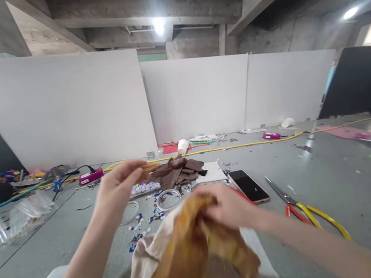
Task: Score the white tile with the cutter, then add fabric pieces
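My right hand (230,205) is closed on a crumpled mustard-yellow cloth (183,265), which hangs down toward the near edge of the view. My left hand (123,182) is raised to the left of it, fingers pinched on a small yellowish scrap (148,169). Under the yellow cloth lies an off-white cloth (145,262). Just beyond the hands is a heap of brown cloth (177,172). A white ring (168,200) and many blue and white scraps lie between my hands and the heap.
To the right lie a phone (249,186) and open scissors (290,199) with red and yellow handles. Several clear tubes (20,216) stand at left near a purple box (91,176). A white paper cup (183,147) lies behind the brown heap. White panels (200,98) close off the back.
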`<act>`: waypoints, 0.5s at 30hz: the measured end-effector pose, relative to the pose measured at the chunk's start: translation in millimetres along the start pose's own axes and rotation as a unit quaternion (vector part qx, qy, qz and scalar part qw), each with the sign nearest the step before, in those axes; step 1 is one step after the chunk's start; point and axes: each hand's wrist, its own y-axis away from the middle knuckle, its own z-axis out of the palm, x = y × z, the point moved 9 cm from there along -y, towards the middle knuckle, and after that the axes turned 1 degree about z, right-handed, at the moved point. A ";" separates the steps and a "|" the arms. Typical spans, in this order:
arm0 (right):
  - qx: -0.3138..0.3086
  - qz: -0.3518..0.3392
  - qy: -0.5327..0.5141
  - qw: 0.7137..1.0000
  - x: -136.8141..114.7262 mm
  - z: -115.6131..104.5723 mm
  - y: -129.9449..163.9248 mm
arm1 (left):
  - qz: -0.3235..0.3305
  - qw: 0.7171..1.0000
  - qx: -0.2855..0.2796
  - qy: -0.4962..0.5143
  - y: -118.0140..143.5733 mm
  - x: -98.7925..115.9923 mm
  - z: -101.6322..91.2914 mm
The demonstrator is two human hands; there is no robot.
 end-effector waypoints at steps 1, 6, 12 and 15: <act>0.118 0.017 -0.079 0.990 17.8 -32.3 -13.6 | 0.003 0.997 0.056 0.046 0.5 3.4 -14.8; 0.386 0.100 -0.111 0.910 111.8 -132.3 -69.1 | -0.012 0.983 0.109 0.146 2.2 2.7 -32.8; 0.315 0.131 -0.028 0.940 156.5 -117.6 -104.8 | -0.009 0.986 -0.165 0.001 14.8 -5.5 48.2; 0.214 0.144 0.013 0.966 157.8 -75.1 -99.5 | 0.041 0.948 -0.305 -0.080 38.7 -14.7 98.5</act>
